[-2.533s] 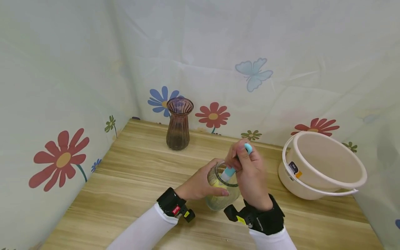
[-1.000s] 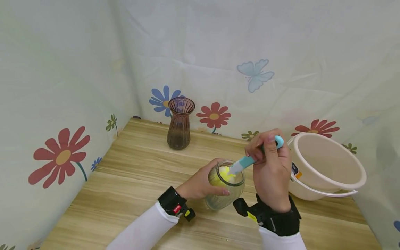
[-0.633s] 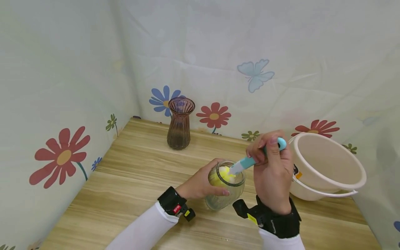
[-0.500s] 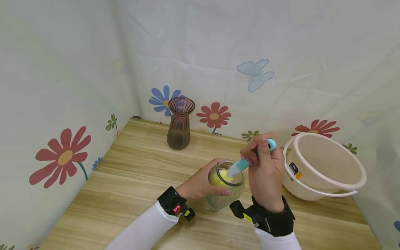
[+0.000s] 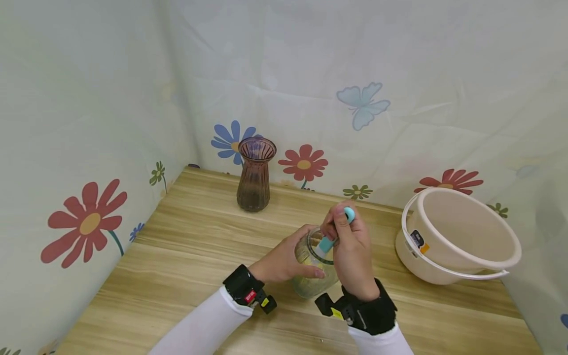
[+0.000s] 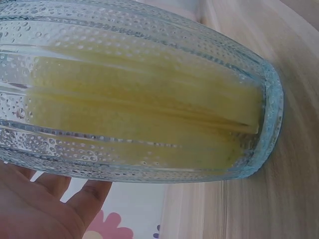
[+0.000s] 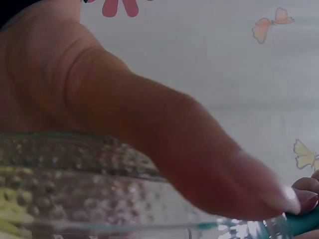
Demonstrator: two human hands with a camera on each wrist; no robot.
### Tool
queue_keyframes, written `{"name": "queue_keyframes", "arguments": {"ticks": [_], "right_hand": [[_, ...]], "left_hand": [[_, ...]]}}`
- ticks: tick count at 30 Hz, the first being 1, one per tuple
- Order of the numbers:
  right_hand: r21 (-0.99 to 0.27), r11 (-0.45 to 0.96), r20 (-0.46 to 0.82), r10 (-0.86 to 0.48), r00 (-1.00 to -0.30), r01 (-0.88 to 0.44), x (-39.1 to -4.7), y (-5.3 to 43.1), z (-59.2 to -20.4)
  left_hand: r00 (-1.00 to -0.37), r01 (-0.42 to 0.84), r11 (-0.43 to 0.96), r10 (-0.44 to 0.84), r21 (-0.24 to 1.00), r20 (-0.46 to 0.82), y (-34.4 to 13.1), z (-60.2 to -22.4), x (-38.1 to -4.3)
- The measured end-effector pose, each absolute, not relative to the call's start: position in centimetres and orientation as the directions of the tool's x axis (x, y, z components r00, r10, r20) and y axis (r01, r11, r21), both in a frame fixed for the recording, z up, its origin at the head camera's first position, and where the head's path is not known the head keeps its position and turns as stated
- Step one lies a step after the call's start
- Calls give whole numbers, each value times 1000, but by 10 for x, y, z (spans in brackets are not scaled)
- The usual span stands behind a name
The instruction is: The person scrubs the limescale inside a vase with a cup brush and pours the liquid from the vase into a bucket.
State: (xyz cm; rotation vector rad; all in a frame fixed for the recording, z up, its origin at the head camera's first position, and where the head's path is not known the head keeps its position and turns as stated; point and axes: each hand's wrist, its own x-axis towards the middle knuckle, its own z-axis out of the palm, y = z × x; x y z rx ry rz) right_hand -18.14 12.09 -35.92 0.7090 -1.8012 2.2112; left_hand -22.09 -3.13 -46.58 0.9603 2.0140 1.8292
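Note:
My left hand (image 5: 281, 261) grips a clear glass jar (image 5: 306, 287) with ribbed, bumpy sides, its thumb across the front and its fingers behind. The jar leans to the right, its open mouth toward my right hand (image 5: 352, 251). That hand pinches the turquoise handle of a sponge bottle brush (image 5: 327, 244), thumb along the handle near its hanging loop. The brush's yellow sponge head (image 6: 149, 109) lies deep inside the jar, blurred through the glass in the left wrist view, reaching close to the base. In the right wrist view a thumb (image 7: 199, 164) lies over the handle.
A purple fluted glass vase (image 5: 254, 185) stands at the back left of the wooden table (image 5: 191, 236). To the right is a beige bucket (image 5: 437, 266) with a white handle lowered at its front. A flower-printed curtain (image 5: 284, 59) closes off the back and sides.
The brush was drawn up, its yellow head at the jar's mouth, then pushed back down inside. My right hand has moved left and down with it; the left hand keeps its place on the jar.

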Motion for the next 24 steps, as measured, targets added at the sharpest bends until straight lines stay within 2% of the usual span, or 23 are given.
{"name": "queue_keyframes", "arguments": {"ticks": [7,16,24], "right_hand": [[-883,-246,452,-216,-866,-400,-184,123,-360],[-895,-174,434,-129,-892,-410,-181,124,-355],[-814,-302,538,-65,-841,-497,-182,132,-343]], "left_hand": [[-744,299,-44,615,953,262,-31,-468,-222],[-752,303,-33,605,953,260,-30,-470,-223],[-762,322,16,598,946,250,-30,-468,-222]]}}
